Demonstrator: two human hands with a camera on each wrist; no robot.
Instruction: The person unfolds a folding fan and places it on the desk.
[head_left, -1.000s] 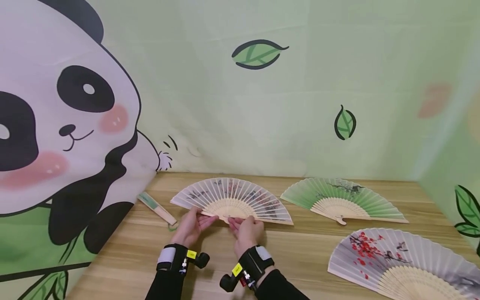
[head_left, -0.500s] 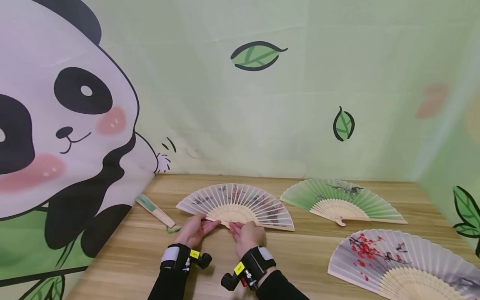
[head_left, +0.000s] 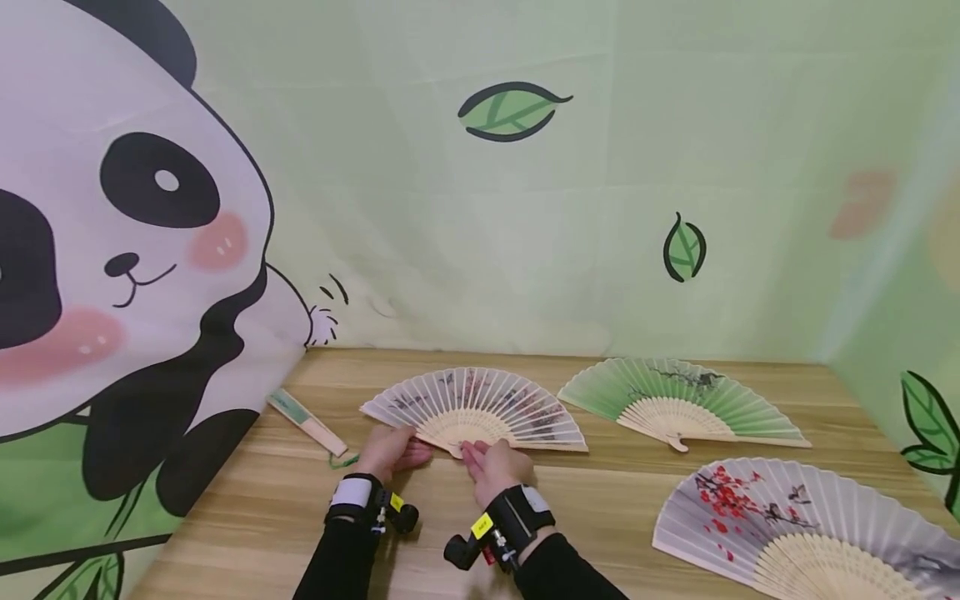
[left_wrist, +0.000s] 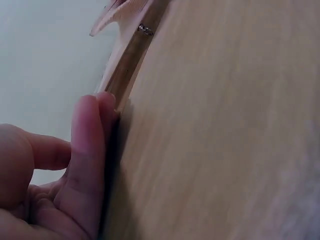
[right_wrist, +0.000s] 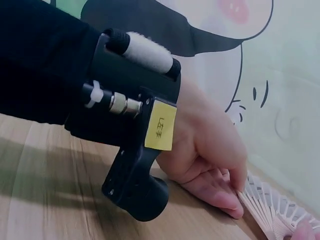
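Observation:
A white paper fan (head_left: pixel 474 410) with a flower print and bamboo ribs lies spread on the wooden table (head_left: pixel 600 500). My left hand (head_left: pixel 390 452) lies at its left end. Its straight fingertips (left_wrist: pixel 92 130) press against the fan's outer bamboo stick (left_wrist: pixel 131 60), with the thumb held apart. The right wrist view shows the same left-hand fingers (right_wrist: pixel 220 195) touching the fan's folds (right_wrist: pixel 272 212). My right hand (head_left: pixel 491 467) rests at the fan's pivot, fingers relaxed on the ribs.
A green fan (head_left: pixel 678 400) lies spread to the right, and a grey fan with red blossoms (head_left: pixel 795 525) lies at the near right. A closed fan (head_left: pixel 303 421) with a green tassel lies at the left by the panda backdrop (head_left: pixel 112 250).
The white fan has come down and slightly toward me, and now lies flat on the table. Both hands have drawn back with it.

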